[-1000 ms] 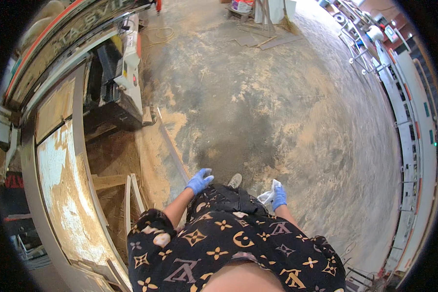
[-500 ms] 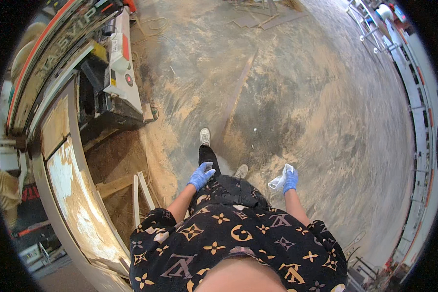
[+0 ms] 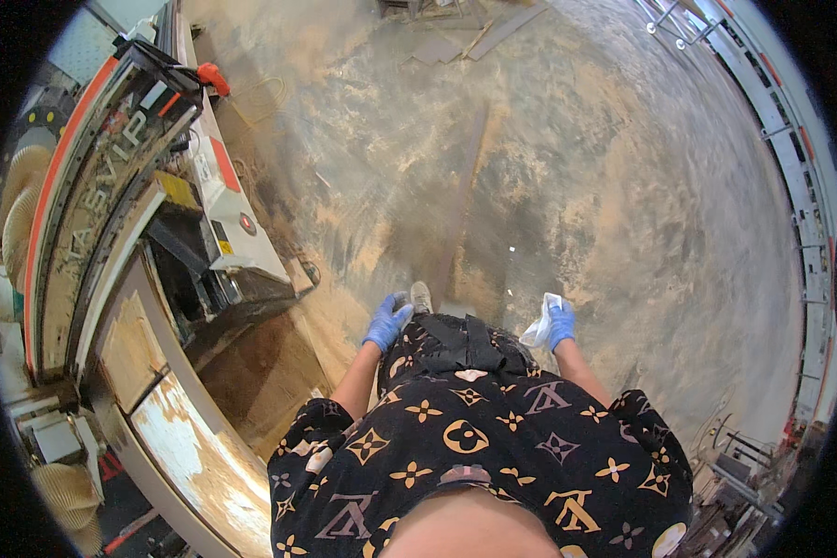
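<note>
My left hand point(image 3: 388, 320), in a blue glove, hangs beside my thigh with loosely bent fingers and nothing in it. On the other side my right hand point(image 3: 559, 323), gloved in blue too, is closed around a crumpled white sheet point(image 3: 537, 327), which could be cloth or thin plastic. The sheet sticks out from the inner side of the hand. Below my hands, one pale shoe point(image 3: 421, 298) shows on the dusty floor point(image 3: 614, 186); the other foot is hidden.
A long woodworking machine point(image 3: 102, 195) with a pale housing point(image 3: 230, 205) runs along my left. Wooden boards point(image 3: 191, 456) lie near it. A brown strip point(image 3: 465, 195) crosses the floor ahead, and flat offcuts point(image 3: 507, 31) lie farther off. A long metal frame point(image 3: 803, 195) stands at the right.
The machine and floor have shifted down in view as I step forward. The leading foot is now nearer my body, and the sheet is still in my right hand.
</note>
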Motion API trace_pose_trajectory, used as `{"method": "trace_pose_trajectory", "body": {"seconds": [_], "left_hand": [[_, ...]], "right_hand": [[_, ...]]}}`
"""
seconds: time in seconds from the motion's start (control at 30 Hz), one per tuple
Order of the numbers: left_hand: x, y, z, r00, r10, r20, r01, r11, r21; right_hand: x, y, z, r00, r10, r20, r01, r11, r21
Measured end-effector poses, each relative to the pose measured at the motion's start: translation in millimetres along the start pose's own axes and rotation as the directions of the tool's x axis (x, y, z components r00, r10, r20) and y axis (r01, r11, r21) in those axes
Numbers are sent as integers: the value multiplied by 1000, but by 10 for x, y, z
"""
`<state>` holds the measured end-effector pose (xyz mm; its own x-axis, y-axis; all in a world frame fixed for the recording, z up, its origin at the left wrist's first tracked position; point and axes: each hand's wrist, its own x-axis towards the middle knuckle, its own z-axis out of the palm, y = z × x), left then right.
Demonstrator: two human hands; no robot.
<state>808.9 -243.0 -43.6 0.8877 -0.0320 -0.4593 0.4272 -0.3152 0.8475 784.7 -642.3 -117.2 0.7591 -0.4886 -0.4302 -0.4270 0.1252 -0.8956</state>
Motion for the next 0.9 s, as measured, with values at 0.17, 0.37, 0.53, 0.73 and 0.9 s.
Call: {"method": "trace_pose_trajectory", "body": {"seconds": [0.17, 0.37, 0.53, 0.73, 0.9], "left_hand": [[179, -110, -425, 999, -27, 21, 27, 999, 20], [451, -102, -643, 1000, 9, 21, -8, 997, -83], [684, 59, -695, 1000, 7, 11, -4, 983, -183], [1017, 38, -569, 997, 39, -68, -48, 991, -128], [1228, 179, -282, 974, -84, -212, 48, 985, -168]], "right_hand": [[89, -154, 549, 998, -17, -53, 16, 1000, -9], [189, -64, 831, 1000, -14, 17, 13, 997, 79], [517, -150, 921, 1000, 18, -6, -17, 993, 118], [1083, -666, 1273, 997, 63, 52, -72, 979, 192], [1933, -904, 1493, 980, 75, 186, -85, 995, 48]]}}
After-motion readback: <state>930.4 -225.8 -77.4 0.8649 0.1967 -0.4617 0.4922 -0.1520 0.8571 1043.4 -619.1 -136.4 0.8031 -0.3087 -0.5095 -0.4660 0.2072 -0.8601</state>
